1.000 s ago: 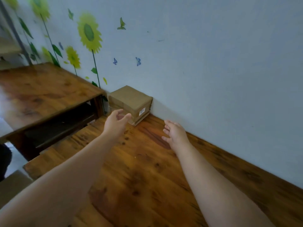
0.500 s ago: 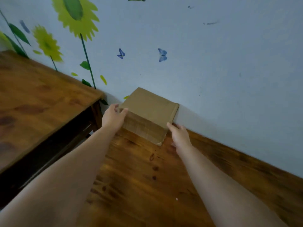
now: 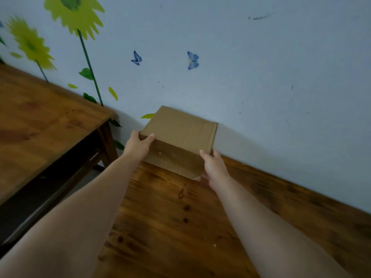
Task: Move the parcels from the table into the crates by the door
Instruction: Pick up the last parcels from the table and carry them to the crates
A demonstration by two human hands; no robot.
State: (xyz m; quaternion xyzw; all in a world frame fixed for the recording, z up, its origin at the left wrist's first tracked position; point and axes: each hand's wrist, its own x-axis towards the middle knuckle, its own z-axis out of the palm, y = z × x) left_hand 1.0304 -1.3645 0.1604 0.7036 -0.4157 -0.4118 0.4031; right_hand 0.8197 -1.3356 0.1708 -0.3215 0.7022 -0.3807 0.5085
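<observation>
A brown cardboard parcel [image 3: 180, 137] stands on the wooden table [image 3: 170, 217], at its far end close to the wall. My left hand [image 3: 138, 146] grips the parcel's near left corner, thumb on top. My right hand [image 3: 213, 166] holds its near right corner, fingers round the side. The parcel's lower right corner is torn. No crate is in view.
A second wooden table [image 3: 40, 125] stands to the left, slightly higher, with a dark gap [image 3: 60, 187] between the two. A pale blue wall [image 3: 261, 87] with sunflower and butterfly stickers runs right behind the parcel.
My hands reached forward from open above the table and closed on the parcel's two near corners. The view came closer to the parcel.
</observation>
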